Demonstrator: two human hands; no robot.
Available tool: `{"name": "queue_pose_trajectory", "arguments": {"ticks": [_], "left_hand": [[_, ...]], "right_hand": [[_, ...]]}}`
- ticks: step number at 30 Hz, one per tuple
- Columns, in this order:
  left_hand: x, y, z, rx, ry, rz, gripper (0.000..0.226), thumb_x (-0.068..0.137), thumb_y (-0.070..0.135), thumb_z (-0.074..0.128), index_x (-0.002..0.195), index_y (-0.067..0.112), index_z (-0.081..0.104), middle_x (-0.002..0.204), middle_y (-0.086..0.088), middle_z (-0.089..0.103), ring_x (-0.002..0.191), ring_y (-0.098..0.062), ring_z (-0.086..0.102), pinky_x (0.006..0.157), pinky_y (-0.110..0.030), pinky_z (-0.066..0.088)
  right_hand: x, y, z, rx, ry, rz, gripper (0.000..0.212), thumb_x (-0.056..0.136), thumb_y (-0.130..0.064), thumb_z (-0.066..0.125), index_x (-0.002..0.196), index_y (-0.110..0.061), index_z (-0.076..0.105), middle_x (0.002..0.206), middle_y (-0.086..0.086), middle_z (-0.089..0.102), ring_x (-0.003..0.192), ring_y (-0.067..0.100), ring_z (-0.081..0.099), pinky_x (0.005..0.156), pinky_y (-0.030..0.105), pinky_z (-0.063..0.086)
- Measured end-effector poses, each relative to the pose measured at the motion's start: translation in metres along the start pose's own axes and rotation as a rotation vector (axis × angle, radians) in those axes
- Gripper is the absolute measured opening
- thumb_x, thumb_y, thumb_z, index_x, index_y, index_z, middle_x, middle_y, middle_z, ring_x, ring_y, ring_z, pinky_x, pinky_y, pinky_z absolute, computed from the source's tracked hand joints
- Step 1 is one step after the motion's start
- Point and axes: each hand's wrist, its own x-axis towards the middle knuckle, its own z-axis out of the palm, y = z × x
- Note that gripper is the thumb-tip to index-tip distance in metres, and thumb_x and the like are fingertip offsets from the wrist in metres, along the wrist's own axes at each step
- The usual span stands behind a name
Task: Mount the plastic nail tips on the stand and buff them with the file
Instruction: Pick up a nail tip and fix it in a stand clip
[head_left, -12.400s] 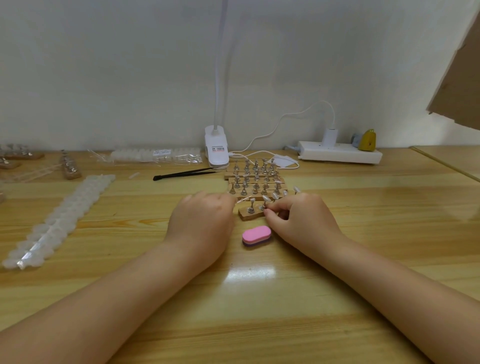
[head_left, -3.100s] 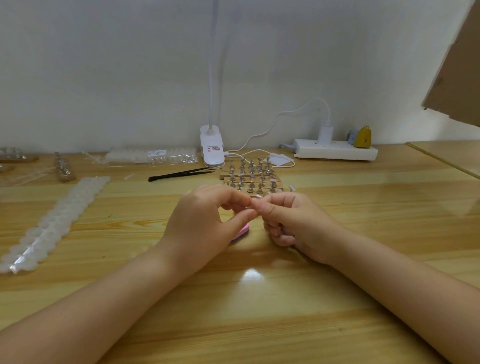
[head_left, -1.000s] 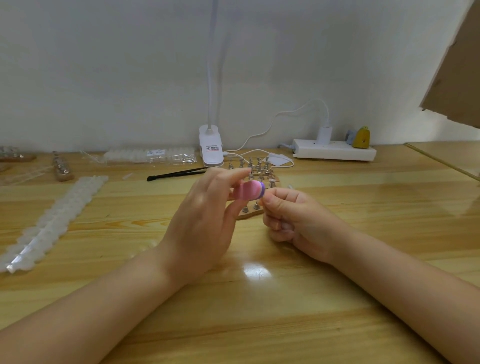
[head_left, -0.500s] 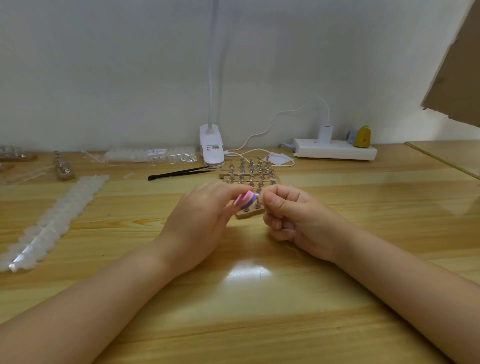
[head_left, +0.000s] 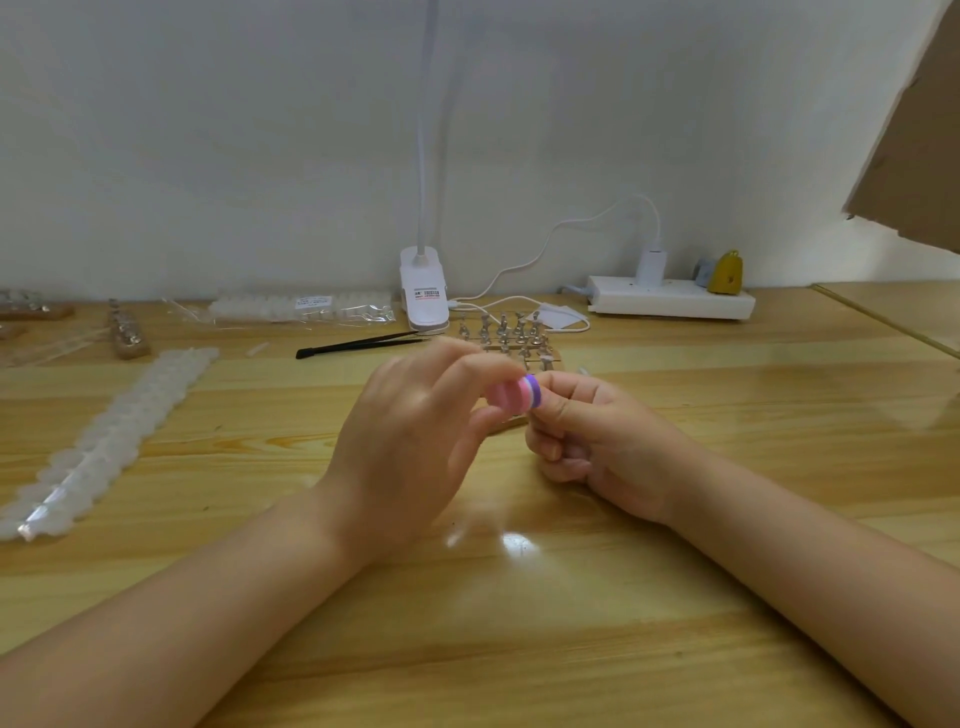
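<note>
the left hand grips the pink file between thumb and fingertips, its purple edge turned toward the right hand. the right hand is curled, thumb and forefinger pinched together right against the file's end; whatever they pinch is too small and hidden to make out, though from the task it is likely a nail tip. the wooden stand with its metal pegs sits just beyond both hands, partly covered by them, and the long strip of spare tips lies well off to the left of the left hand.

this looks like the buffing step. to do it well, the right-hand pinch should hold firm and steady while the file does the travelling: short, light strokes, the flat face laid along the tip's curve, not the edge. the left hand is blurred, so a slower stroke would probably help. too much pressure could flick the small piece out of the pinch.
</note>
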Motion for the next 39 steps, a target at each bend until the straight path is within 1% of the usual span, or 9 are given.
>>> {"name": "queue_pose_trajectory", "arguments": {"ticks": [3, 8, 13, 17, 22, 27, 32, 37, 39], "left_hand": [[-0.004, -0.007, 0.000, 0.124, -0.051, -0.102, 0.025, 0.084, 0.012, 0.069, 0.108, 0.012, 0.065, 0.097, -0.008, 0.066, 0.081, -0.027, 0.062, 0.070, -0.041, 0.046], [0.002, 0.001, -0.001, 0.012, 0.036, 0.030, 0.022, 0.091, 0.024, 0.058, 0.112, 0.023, 0.051, 0.099, 0.002, 0.062, 0.083, -0.008, 0.053, 0.074, -0.033, 0.043], [-0.003, -0.008, -0.002, 0.132, -0.021, -0.054, 0.025, 0.084, 0.014, 0.070, 0.109, 0.014, 0.064, 0.096, -0.007, 0.065, 0.083, -0.029, 0.063, 0.072, -0.042, 0.046], [0.002, 0.001, -0.003, 0.031, 0.037, 0.040, 0.022, 0.091, 0.027, 0.057, 0.112, 0.023, 0.051, 0.100, 0.002, 0.063, 0.084, -0.007, 0.053, 0.076, -0.033, 0.041], [-0.003, -0.007, -0.002, 0.163, -0.062, -0.087, 0.027, 0.083, 0.014, 0.072, 0.109, 0.014, 0.065, 0.097, -0.007, 0.067, 0.086, -0.032, 0.065, 0.075, -0.045, 0.046], [0.002, 0.001, -0.001, 0.043, -0.043, 0.000, 0.022, 0.092, 0.026, 0.052, 0.114, 0.024, 0.055, 0.103, 0.002, 0.067, 0.086, -0.012, 0.058, 0.079, -0.032, 0.040], [-0.002, -0.013, -0.001, 0.074, -0.134, -0.129, 0.020, 0.096, 0.023, 0.057, 0.114, 0.019, 0.066, 0.101, 0.007, 0.069, 0.091, -0.015, 0.062, 0.080, -0.041, 0.045], [0.002, -0.006, 0.000, -0.239, -0.146, -0.169, 0.024, 0.096, 0.032, 0.049, 0.119, 0.034, 0.056, 0.102, 0.029, 0.056, 0.088, 0.012, 0.051, 0.078, -0.016, 0.041], [-0.001, -0.011, 0.000, -0.195, -0.199, -0.181, 0.023, 0.097, 0.028, 0.049, 0.117, 0.029, 0.059, 0.100, 0.026, 0.056, 0.087, 0.016, 0.048, 0.078, -0.020, 0.041]], "right_hand": [[0.000, -0.001, 0.000, 0.034, 0.018, 0.009, 0.011, 0.083, -0.023, 0.057, 0.076, -0.016, 0.063, 0.059, -0.008, 0.049, 0.053, 0.008, 0.041, 0.042, 0.018, 0.022], [0.000, 0.000, 0.000, -0.009, 0.002, 0.009, 0.012, 0.084, -0.022, 0.057, 0.085, -0.011, 0.058, 0.058, -0.009, 0.051, 0.051, 0.006, 0.041, 0.041, 0.018, 0.022], [0.000, -0.001, -0.001, 0.036, 0.016, 0.017, 0.010, 0.082, -0.022, 0.058, 0.082, -0.012, 0.058, 0.059, -0.008, 0.050, 0.054, 0.008, 0.040, 0.042, 0.018, 0.022], [0.000, 0.000, -0.002, 0.013, 0.004, 0.015, 0.011, 0.085, -0.020, 0.056, 0.086, -0.010, 0.058, 0.058, -0.007, 0.050, 0.051, 0.006, 0.041, 0.040, 0.017, 0.024], [0.000, -0.001, -0.001, 0.044, -0.003, 0.023, 0.009, 0.084, -0.020, 0.057, 0.082, -0.011, 0.057, 0.060, -0.008, 0.051, 0.054, 0.008, 0.041, 0.041, 0.017, 0.023], [0.000, -0.001, -0.001, -0.010, -0.006, 0.028, 0.015, 0.083, -0.023, 0.057, 0.089, -0.009, 0.056, 0.060, -0.007, 0.051, 0.051, 0.006, 0.041, 0.041, 0.017, 0.025], [-0.002, -0.003, -0.001, -0.004, -0.037, 0.025, 0.013, 0.084, -0.023, 0.055, 0.088, -0.011, 0.054, 0.063, -0.011, 0.058, 0.054, 0.006, 0.041, 0.041, 0.015, 0.026], [-0.002, -0.003, 0.000, -0.028, -0.040, 0.018, 0.013, 0.085, -0.024, 0.054, 0.087, -0.011, 0.055, 0.062, -0.012, 0.058, 0.052, 0.004, 0.042, 0.041, 0.016, 0.025], [-0.002, -0.003, -0.001, 0.007, -0.019, 0.025, 0.012, 0.083, -0.023, 0.056, 0.087, -0.011, 0.055, 0.061, -0.011, 0.056, 0.052, 0.006, 0.042, 0.040, 0.015, 0.025]]}}
